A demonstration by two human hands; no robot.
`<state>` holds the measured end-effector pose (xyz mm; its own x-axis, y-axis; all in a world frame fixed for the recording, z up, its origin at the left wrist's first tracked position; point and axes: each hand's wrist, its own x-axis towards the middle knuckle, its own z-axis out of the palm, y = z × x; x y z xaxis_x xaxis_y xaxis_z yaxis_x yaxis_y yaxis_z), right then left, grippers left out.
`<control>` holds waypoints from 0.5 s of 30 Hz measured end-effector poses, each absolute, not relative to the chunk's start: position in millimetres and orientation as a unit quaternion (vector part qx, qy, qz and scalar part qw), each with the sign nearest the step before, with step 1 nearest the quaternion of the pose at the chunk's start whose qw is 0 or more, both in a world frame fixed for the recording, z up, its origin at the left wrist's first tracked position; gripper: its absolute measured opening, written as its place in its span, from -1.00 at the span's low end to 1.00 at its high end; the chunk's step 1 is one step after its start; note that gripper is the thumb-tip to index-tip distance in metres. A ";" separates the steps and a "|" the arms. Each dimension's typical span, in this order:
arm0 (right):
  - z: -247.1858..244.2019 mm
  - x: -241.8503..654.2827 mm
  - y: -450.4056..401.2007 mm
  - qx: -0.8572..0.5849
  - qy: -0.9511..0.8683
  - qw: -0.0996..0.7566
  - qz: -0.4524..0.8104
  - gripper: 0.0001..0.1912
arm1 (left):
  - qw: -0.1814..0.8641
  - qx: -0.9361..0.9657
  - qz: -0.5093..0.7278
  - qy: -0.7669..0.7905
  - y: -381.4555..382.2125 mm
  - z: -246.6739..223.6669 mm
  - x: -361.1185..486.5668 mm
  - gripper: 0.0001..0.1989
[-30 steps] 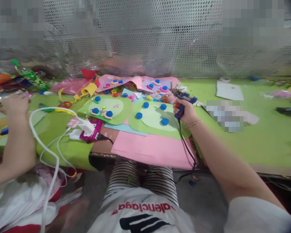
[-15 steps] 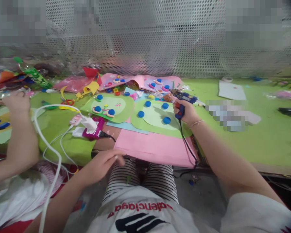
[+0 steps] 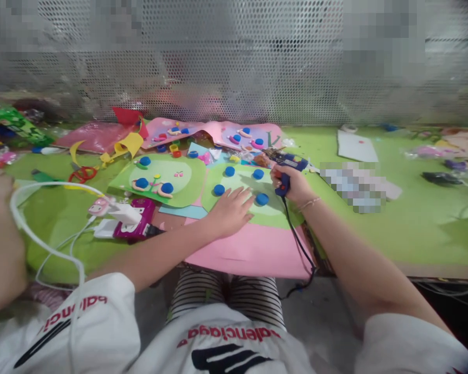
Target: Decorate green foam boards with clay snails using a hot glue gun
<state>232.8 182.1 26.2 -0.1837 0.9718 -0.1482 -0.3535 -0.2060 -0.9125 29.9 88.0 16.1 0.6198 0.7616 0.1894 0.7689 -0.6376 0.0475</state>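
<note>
My right hand (image 3: 290,184) grips a dark blue glue gun (image 3: 286,162), its nozzle pointing left over small craft pieces and its black cord (image 3: 294,228) hanging down past the table edge. My left hand (image 3: 232,210) lies with fingers spread on the right-hand light green sheet (image 3: 214,179). Several blue round pieces sit on this sheet, one blue disc (image 3: 262,199) just right of my left fingers. On the left-hand green sheet (image 3: 119,182) are snail-like figures (image 3: 166,189) with blue shells and a yellow flower. Pink sheets (image 3: 257,249) lie underneath, toward me.
A purple power strip (image 3: 140,221) with white plugs and a looping white cable (image 3: 47,246) stands left. Behind are red-handled scissors (image 3: 83,174), a pink decorated sheet (image 3: 218,134) and a perforated metal screen (image 3: 234,62). A co-worker's arm (image 3: 2,249) is at far left.
My left hand has moved up and right from the table's front edge onto the green sheet. The view has shifted slightly rightward. My right hand still holds the glue gun.
</note>
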 end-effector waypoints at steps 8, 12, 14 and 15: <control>15.7 227.1 187.2 -0.456 -0.359 0.497 0.645 -0.85 | -0.014 -0.900 -0.105 -0.423 92.1 5.1 26.6 -0.55; 13.3 225.2 190.9 -0.475 -0.342 0.506 0.634 -0.84 | -0.008 -0.897 -0.105 -0.430 90.6 7.2 35.3 -0.48; 13.3 225.1 192.4 -0.477 -0.335 0.512 0.631 -0.82 | -0.002 -0.897 -0.097 -0.431 87.8 9.8 41.6 -0.47; 13.7 225.1 192.9 -0.476 -0.332 0.515 0.631 -0.82 | -0.001 -0.896 -0.092 -0.434 86.2 11.2 44.8 -0.48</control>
